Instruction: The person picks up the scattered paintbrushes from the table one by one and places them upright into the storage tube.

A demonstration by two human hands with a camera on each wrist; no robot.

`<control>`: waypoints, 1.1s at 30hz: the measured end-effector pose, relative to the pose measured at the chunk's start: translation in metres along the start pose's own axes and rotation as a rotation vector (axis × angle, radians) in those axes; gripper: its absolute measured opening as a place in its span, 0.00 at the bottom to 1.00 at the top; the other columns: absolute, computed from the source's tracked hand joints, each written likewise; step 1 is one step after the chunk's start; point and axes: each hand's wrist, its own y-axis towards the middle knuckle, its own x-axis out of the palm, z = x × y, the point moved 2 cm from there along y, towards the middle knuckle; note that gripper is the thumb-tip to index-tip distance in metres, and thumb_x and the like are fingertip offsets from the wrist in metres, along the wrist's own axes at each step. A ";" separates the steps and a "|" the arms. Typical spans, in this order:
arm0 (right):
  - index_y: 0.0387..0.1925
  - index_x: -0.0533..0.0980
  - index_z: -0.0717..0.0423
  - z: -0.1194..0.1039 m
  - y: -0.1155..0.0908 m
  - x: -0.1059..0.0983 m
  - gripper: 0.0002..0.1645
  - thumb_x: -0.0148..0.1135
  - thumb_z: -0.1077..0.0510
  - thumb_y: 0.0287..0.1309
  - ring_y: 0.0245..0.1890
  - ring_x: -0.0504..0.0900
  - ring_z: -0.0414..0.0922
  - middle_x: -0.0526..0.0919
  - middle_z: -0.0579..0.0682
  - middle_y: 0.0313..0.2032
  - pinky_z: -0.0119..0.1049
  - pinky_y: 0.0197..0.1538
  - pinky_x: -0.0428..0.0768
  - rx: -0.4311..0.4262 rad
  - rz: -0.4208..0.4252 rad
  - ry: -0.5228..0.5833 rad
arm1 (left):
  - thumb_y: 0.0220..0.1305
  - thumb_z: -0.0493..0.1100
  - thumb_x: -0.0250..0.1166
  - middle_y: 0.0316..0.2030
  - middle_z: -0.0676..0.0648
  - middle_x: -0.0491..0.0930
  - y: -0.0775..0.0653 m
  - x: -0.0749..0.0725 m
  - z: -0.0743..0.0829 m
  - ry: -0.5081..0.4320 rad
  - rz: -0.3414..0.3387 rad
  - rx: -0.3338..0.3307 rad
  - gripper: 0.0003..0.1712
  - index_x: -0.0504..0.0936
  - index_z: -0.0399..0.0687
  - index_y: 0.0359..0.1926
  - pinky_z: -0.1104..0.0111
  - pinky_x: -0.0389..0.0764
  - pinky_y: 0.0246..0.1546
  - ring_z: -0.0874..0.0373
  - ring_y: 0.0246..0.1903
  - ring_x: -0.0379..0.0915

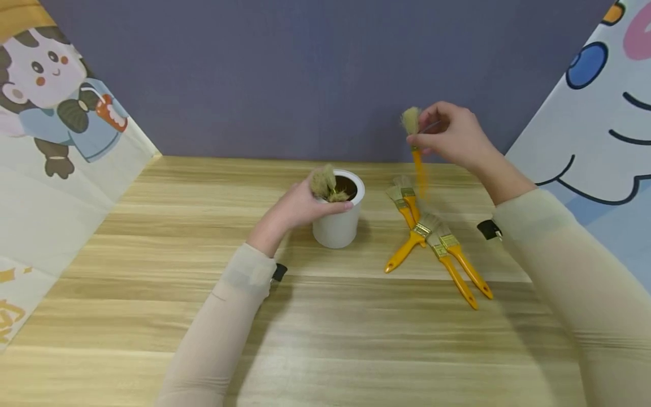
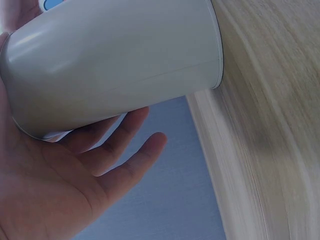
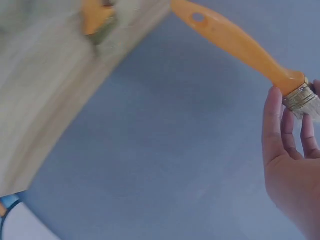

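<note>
Gripping the smooth white cylindrical cup near its rim on the wood-grain table, the left hand likely steadies something light and slippery. Beyond, the right hand pinches the orange-handled bristle brush in mid-air near its metal ferrule, probably a firmer hold than soft bristles.

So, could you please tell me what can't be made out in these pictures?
- Head: handles of the brushes in the cup, hidden by its wall.
- Head: the left hand's fingertips, behind cup and bristles.
- Right wrist: the held brush's bristle tips, cut off by the right edge.
- Right wrist: the upper-left brush's details, blurred.
</note>
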 end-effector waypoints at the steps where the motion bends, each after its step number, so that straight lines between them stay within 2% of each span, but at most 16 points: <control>1: 0.55 0.74 0.45 -0.005 0.000 0.000 0.25 0.75 0.42 0.64 0.39 0.88 0.39 0.81 0.41 0.48 0.29 0.41 0.89 -0.016 0.011 0.026 | 0.49 0.77 0.78 0.73 0.43 0.74 0.000 0.000 0.000 0.000 -0.001 0.005 0.63 0.60 0.67 0.80 0.42 0.76 0.71 0.42 0.71 0.73; 4: 0.56 0.74 0.46 -0.023 -0.002 0.001 0.25 0.77 0.47 0.64 0.40 0.88 0.40 0.82 0.41 0.48 0.29 0.41 0.89 -0.079 0.056 0.131 | 0.50 0.76 0.78 0.72 0.43 0.76 0.000 0.001 0.002 -0.008 -0.004 0.022 0.61 0.61 0.65 0.79 0.42 0.77 0.70 0.42 0.71 0.74; 8: 0.59 0.72 0.48 -0.052 -0.008 0.004 0.29 0.78 0.57 0.61 0.44 0.87 0.42 0.83 0.44 0.48 0.31 0.43 0.90 -0.199 0.120 0.342 | 0.50 0.76 0.78 0.71 0.45 0.76 0.000 0.000 0.001 -0.015 -0.005 0.023 0.61 0.62 0.66 0.79 0.43 0.78 0.69 0.43 0.70 0.74; 11: 0.62 0.71 0.48 -0.072 -0.014 0.011 0.34 0.78 0.64 0.59 0.45 0.86 0.45 0.82 0.48 0.48 0.33 0.44 0.91 -0.296 0.118 0.473 | 0.50 0.77 0.78 0.71 0.46 0.76 0.001 0.000 -0.001 -0.025 -0.007 0.021 0.60 0.63 0.67 0.78 0.44 0.78 0.68 0.45 0.70 0.74; 13: 0.64 0.70 0.48 -0.081 -0.017 0.017 0.36 0.78 0.66 0.58 0.44 0.85 0.47 0.82 0.50 0.47 0.34 0.44 0.91 -0.340 0.100 0.510 | 0.50 0.76 0.78 0.70 0.47 0.76 0.002 -0.001 -0.002 -0.039 -0.009 0.027 0.59 0.64 0.67 0.77 0.44 0.78 0.68 0.46 0.70 0.74; 18: 0.64 0.71 0.47 -0.088 -0.022 0.034 0.35 0.76 0.65 0.61 0.43 0.84 0.48 0.81 0.48 0.44 0.33 0.45 0.90 -0.392 0.071 0.411 | 0.49 0.77 0.79 0.70 0.48 0.76 0.002 0.000 -0.002 -0.043 -0.018 0.032 0.58 0.64 0.69 0.76 0.44 0.78 0.68 0.46 0.69 0.74; 27: 0.64 0.70 0.49 -0.081 -0.018 0.061 0.31 0.75 0.59 0.65 0.47 0.84 0.46 0.83 0.47 0.45 0.33 0.47 0.88 -0.383 -0.008 0.243 | 0.48 0.79 0.77 0.72 0.48 0.75 0.002 0.000 0.001 -0.033 -0.029 0.039 0.61 0.62 0.70 0.78 0.44 0.78 0.68 0.47 0.70 0.74; 33: 0.66 0.70 0.50 -0.076 -0.016 0.083 0.33 0.76 0.55 0.65 0.48 0.84 0.43 0.83 0.49 0.48 0.31 0.47 0.86 -0.404 -0.105 0.083 | 0.48 0.80 0.76 0.74 0.48 0.73 0.001 -0.003 -0.001 -0.035 -0.037 0.038 0.63 0.59 0.70 0.80 0.44 0.78 0.68 0.48 0.71 0.73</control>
